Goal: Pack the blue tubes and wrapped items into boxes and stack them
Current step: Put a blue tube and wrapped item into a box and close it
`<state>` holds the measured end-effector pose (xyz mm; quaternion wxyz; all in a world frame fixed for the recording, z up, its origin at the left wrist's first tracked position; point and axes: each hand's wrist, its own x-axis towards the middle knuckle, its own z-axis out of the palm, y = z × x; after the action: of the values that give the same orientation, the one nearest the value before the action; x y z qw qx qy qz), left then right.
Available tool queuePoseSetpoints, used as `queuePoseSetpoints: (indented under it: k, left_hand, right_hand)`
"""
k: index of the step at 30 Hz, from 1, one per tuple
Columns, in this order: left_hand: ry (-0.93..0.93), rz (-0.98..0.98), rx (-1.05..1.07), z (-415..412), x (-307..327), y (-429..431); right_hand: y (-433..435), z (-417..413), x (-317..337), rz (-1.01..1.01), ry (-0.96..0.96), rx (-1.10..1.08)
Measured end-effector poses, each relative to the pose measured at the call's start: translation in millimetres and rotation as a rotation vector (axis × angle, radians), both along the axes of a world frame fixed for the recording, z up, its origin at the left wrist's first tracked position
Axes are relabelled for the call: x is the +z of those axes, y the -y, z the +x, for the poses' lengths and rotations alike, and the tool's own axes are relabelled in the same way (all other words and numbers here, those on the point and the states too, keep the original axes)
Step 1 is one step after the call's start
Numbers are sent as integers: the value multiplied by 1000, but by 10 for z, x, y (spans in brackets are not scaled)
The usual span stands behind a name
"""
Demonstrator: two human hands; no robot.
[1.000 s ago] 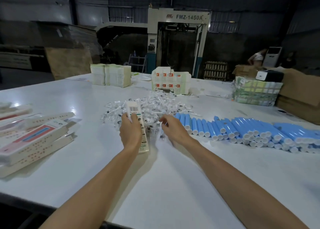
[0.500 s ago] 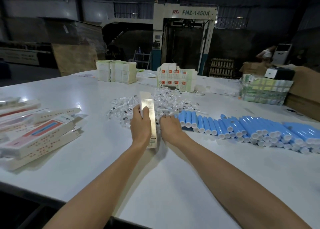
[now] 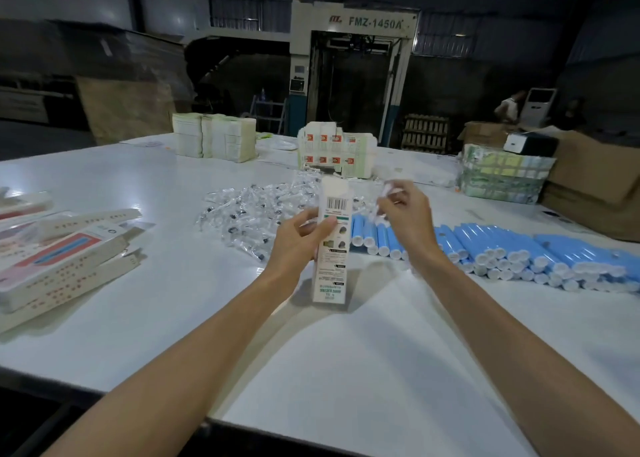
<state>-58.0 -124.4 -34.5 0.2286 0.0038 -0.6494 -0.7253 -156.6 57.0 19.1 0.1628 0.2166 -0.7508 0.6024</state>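
Observation:
My left hand (image 3: 300, 241) grips a long white box (image 3: 332, 249) with a barcode, held upright above the table with its top flap open. Just right of the box top, my right hand (image 3: 405, 218) pinches a clear wrapped item (image 3: 381, 200). A heap of clear wrapped items (image 3: 249, 214) lies on the table behind the box. Blue tubes with white caps (image 3: 519, 252) lie in a long row to the right. Packed boxes (image 3: 59, 252) are piled at the left edge.
The white table (image 3: 346, 352) spreads ahead, its near edge low in view. Stacks of flat cartons (image 3: 214, 138) and printed boxes (image 3: 334, 150) stand at the back. Bundled packs (image 3: 502, 172) and brown cardboard boxes (image 3: 595, 186) sit far right. A person stands far behind.
My left hand has lifted the box off the table and turned its barcode side to me. My right hand rose from the heap holding a wrapped item near the box top.

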Motion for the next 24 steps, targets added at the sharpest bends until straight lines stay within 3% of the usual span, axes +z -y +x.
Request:
queuePoseSetpoints:
  k: [4,7,9,15,24]
  left_hand:
    - [9,-81,-91,39,-19,-106]
    - [12,-115,-127,64,-25,-153]
    - [18,-127,-141,76,-14,-170]
    - [-4,-121,-155,104,17,-206]
    - [-71,-159,-156,107,6,-213]
  right_hand:
    - [-228,107,303,-345,-64,49]
    - [-235,204,486,-445,-125,113]
    - [-181,258,557,-383,-168,142]
    - [-39,344,501,54,-259,127]
    - [-60,378,419,300,-230,205]
